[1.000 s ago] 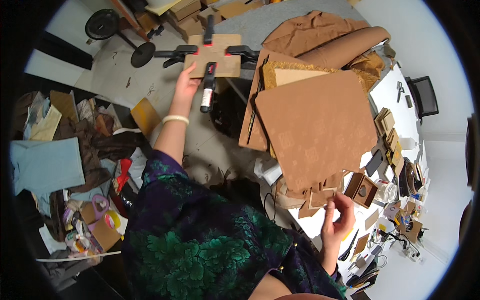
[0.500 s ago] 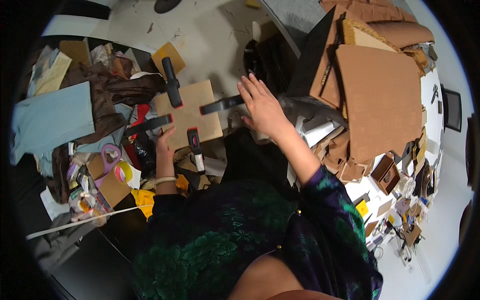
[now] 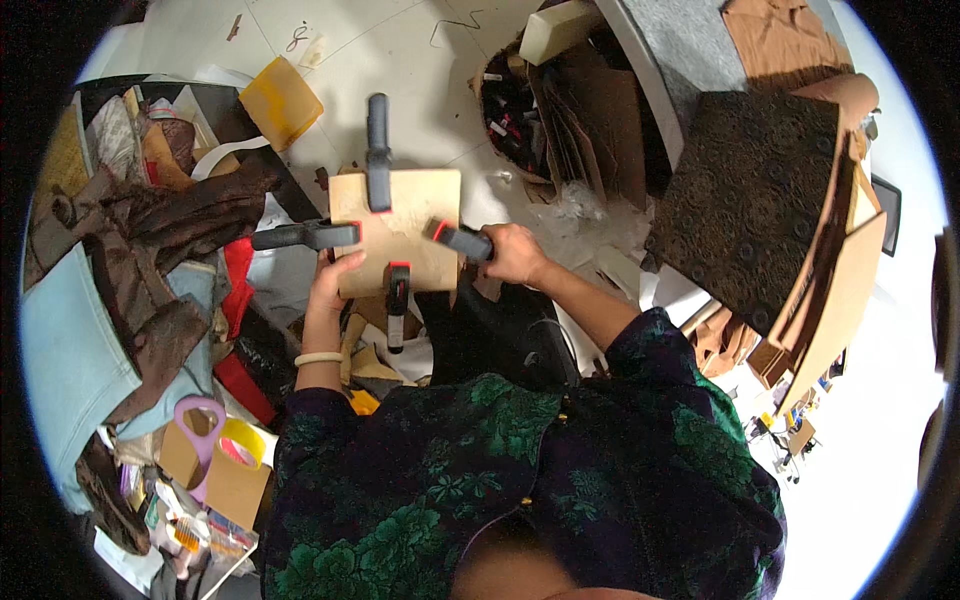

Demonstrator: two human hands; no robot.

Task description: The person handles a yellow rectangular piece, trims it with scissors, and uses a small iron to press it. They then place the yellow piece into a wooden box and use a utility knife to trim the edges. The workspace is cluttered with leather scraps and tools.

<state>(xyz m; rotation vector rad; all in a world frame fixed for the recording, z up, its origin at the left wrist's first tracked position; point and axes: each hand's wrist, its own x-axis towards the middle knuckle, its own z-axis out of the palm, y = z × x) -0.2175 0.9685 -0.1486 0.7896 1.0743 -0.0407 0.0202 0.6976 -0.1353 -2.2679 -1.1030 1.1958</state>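
A square tan wooden board (image 3: pixel 425 198) is in front of me, with black bar clamps with red pads at its sides. The top clamp (image 3: pixel 378 150), left clamp (image 3: pixel 300 235) and bottom clamp (image 3: pixel 398 300) each reach over one edge. My left hand (image 3: pixel 332 285) grips the board's lower left corner, thumb on top and fingers hidden beneath. On the other side, my right hand (image 3: pixel 515 255) is closed round the outer end of the right clamp (image 3: pixel 462 240), which sits tilted at the board's edge. Whether its jaw touches the board, I cannot tell.
At left are piled fabrics, a light blue denim piece (image 3: pixel 75 345), purple-handled scissors (image 3: pixel 200 430) and a yellow tape roll (image 3: pixel 242 443). A dark patterned panel (image 3: pixel 750 210) leans at right. Beyond the board, a yellow-stained square (image 3: pixel 281 103) and a box of scraps (image 3: pixel 590 125).
My right hand, open with fingers outstretched before, has closed on the right clamp, which now tilts. The view has shifted, and the dark panel shows at right. My left hand still holds the board.
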